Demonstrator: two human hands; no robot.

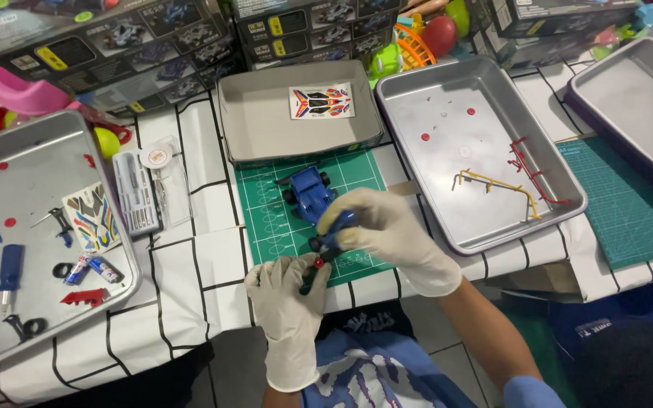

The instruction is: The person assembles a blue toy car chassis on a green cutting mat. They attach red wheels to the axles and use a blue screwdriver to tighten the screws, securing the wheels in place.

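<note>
Car: blue toy car body [310, 193] on green cutting mat [304, 219], wheels partly fitted.
L hand [289, 298]: grip closed on dark tool w/ red tip, prob. a screwdriver [314, 270].
R hand [387, 230]: grip clamped on blue part [339, 227].
Left: sprues in metal tray [485, 159] mostly stripped; decal sheet [321, 101] unused.

A table [190, 272] is wearing a white cloth with black lines. Metal trays [493, 91] and a green cutting mat [266, 227] are lying on it, dark boxes [153, 38] are crowding its far edge, and grey floor [417, 325] is showing below.
</note>
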